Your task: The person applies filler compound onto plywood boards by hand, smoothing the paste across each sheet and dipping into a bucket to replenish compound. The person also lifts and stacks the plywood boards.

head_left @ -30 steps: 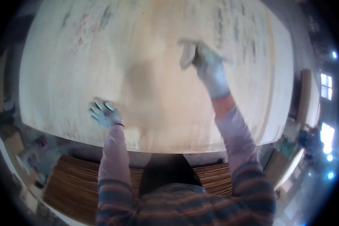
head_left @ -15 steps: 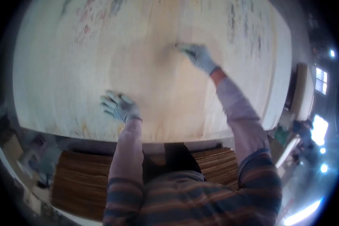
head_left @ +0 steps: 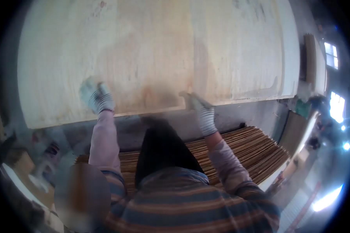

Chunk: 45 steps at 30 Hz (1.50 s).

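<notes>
A large pale wooden sheet point(head_left: 155, 50) with streaks and stains fills the upper part of the head view. My left hand point(head_left: 96, 95), in a white glove with striped knit, is over the sheet near its front edge; its fingertips are blurred. My right hand point(head_left: 201, 112), gloved likewise, is at the front edge right of centre, fingers pointing up and left. Motion smears those fingers, and whether anything is between them cannot be made out.
A stack of thin brown sheets point(head_left: 237, 151) lies below the front edge, around my legs. Another stack point(head_left: 310, 58) stands at the right, with a green item point(head_left: 301, 108) below it. A blurred round shape point(head_left: 81, 198) covers the lower left.
My right hand has come down from the middle of the sheet to its front edge. My left hand has shifted left. The view has also shifted, showing more of the brown stack.
</notes>
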Each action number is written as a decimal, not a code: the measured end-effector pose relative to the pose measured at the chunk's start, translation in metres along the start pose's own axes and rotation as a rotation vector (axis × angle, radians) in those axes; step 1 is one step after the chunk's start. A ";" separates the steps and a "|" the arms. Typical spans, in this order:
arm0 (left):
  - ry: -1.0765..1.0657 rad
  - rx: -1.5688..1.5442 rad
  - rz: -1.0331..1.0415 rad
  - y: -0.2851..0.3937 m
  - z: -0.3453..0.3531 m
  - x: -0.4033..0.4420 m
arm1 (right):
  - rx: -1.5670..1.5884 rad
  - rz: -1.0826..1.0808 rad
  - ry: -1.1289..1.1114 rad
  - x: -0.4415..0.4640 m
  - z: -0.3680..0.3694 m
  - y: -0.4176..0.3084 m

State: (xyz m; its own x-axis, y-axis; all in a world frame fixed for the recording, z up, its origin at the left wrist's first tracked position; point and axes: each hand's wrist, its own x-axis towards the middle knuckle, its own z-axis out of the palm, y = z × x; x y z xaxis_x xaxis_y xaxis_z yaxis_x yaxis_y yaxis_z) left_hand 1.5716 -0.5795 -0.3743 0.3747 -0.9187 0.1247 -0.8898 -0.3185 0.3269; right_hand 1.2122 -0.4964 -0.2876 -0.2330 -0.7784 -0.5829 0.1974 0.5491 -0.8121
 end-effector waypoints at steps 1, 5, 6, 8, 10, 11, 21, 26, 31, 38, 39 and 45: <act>0.074 0.265 -0.115 -0.019 -0.016 0.003 | 0.328 0.215 -0.014 0.008 0.004 -0.007; 0.019 0.429 -0.152 -0.029 -0.009 0.006 | -0.598 -0.301 -0.060 0.104 0.011 0.005; 0.011 0.435 -0.147 -0.028 -0.011 0.004 | -0.791 -0.508 -0.003 0.119 0.027 -0.015; -0.015 0.439 -0.172 -0.024 -0.013 0.010 | -0.827 -0.498 -0.212 0.137 0.049 -0.042; -0.077 0.419 -0.206 -0.017 -0.021 0.007 | -0.534 -0.166 -0.403 0.119 0.054 -0.027; -0.089 0.394 -0.217 -0.016 -0.024 0.015 | -0.773 -0.439 -0.324 0.096 0.051 -0.014; -0.222 0.215 -0.007 -0.050 -0.026 0.022 | -1.065 -0.396 0.081 -0.087 0.313 0.088; -0.324 0.133 0.463 -0.192 -0.106 0.122 | -0.857 -0.546 0.007 -0.105 0.356 0.104; 0.060 0.338 0.026 -0.359 -0.110 0.144 | -0.318 -0.460 0.236 -0.053 0.344 0.068; -0.011 0.399 -0.032 -0.355 -0.114 0.143 | -0.988 -0.419 0.138 -0.020 0.349 0.062; 0.003 0.402 -0.028 -0.354 -0.113 0.147 | -1.004 -0.306 0.179 -0.040 0.355 0.086; -0.130 0.259 -0.049 -0.355 -0.119 0.162 | -1.034 -0.699 0.241 -0.137 0.564 0.159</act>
State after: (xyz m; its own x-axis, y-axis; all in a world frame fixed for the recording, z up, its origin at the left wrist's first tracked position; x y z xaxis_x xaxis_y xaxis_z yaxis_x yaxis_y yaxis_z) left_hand 1.9786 -0.5873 -0.3587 0.3974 -0.9176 -0.0117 -0.9145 -0.3970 0.0774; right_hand 1.8125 -0.4745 -0.3222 -0.1746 -0.9818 0.0745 -0.8437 0.1101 -0.5255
